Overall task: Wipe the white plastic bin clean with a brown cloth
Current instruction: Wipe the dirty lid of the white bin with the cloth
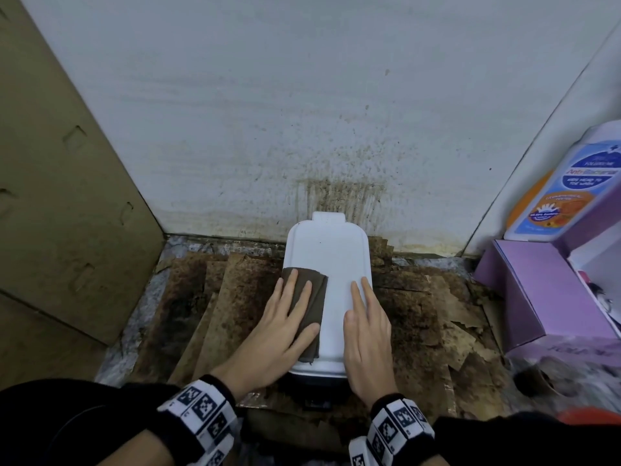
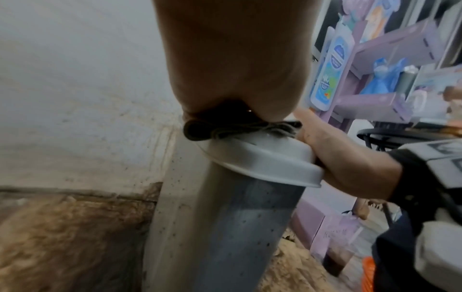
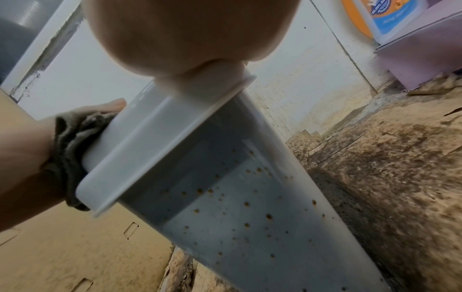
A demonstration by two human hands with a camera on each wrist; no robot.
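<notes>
With both flat hands — left hand point(image 1: 284, 326) on brown cloth point(image 1: 311, 299), right hand point(image 1: 366, 334) bare — atop white bin point(image 1: 331, 250), purple box point(image 1: 544, 294) nearby.

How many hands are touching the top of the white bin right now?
2. The left hand presses the brown cloth flat on the bin's left side; the right hand lies flat and bare along its right edge.
</notes>
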